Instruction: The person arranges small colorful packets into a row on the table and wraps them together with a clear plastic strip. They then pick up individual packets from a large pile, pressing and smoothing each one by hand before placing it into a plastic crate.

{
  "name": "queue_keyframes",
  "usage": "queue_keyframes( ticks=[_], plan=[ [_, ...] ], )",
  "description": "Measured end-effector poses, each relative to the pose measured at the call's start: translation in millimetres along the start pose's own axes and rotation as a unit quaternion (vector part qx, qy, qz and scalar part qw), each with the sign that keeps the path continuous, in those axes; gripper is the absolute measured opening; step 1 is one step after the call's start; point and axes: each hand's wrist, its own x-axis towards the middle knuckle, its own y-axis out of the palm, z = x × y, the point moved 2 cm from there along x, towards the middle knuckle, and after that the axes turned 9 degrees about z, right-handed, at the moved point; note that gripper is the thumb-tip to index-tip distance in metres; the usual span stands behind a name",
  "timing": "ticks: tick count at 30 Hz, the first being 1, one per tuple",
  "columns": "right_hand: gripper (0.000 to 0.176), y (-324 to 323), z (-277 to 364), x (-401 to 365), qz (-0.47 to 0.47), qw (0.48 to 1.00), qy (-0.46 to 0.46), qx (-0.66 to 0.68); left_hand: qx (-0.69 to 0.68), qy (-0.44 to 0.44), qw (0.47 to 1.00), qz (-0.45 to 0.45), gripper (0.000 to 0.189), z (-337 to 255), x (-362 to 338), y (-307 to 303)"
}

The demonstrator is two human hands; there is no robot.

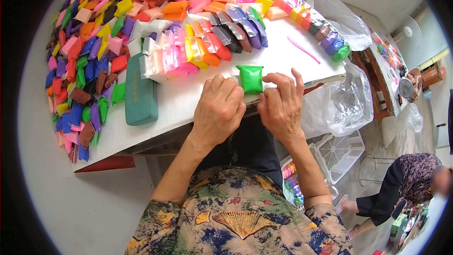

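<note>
A small green packet of modelling clay [250, 79] in clear film is held at the table's front edge between my two hands. My left hand [219, 108] is closed, its curled fingers against the packet's left side. My right hand [282, 106] pinches at the packet's right side and lower corner, with the outer finger raised. The exact grip of each thumb is partly hidden. Just beyond my hands lie rows of sorted clay packets, among them orange packets [207, 55] and purple packets [253, 35].
A large heap of mixed coloured packets [89, 42] covers the table's left and back. Nearby are a green case [141, 89], a pink stick [303, 50], a row of packets [325, 35], a plastic bag [337, 99] and a white crate [340, 153]. Another person [401, 189] bends at the right.
</note>
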Motion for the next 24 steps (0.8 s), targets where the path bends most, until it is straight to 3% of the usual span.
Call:
queue_keyframes(
  ticks=[5,9,12,13,16,17,20,23,24],
  plan=[
    [0.013,-5,6,-5,-0.001,1.0,0.017,0.001,-0.046,-0.005,0.998,-0.046,0.017,0,-2,1],
    [0.01,-20,8,-13,-0.062,0.973,0.145,0.165,-0.106,-0.015,0.99,-0.09,0.018,1,-7,-5],
    [0.02,-26,14,-12,0.018,0.9,0.277,0.337,-0.116,0.006,0.987,-0.108,0.019,-6,-9,-6],
    [0.031,-20,13,-14,0.012,0.848,0.307,0.432,-0.115,0.016,0.987,-0.114,0.019,-7,-9,-6],
    [0.032,-25,17,-2,0.057,0.723,0.338,0.599,-0.108,0.044,0.987,-0.114,0.02,-10,-10,-5],
    [0.032,-25,16,-1,0.052,0.706,0.344,0.617,-0.098,0.051,0.988,-0.108,0.021,-10,-9,-6],
    [0.03,-29,9,1,0.046,0.745,0.337,0.574,-0.071,0.054,0.991,-0.096,0.024,-7,-4,-13],
    [0.028,-34,-6,9,-0.029,0.812,0.308,0.496,-0.062,0.014,0.994,-0.088,0.023,4,-1,-16],
    [0.028,-29,-18,12,-0.052,0.859,0.301,0.411,-0.061,0.003,0.995,-0.082,0.022,7,0,-12]
  ],
)
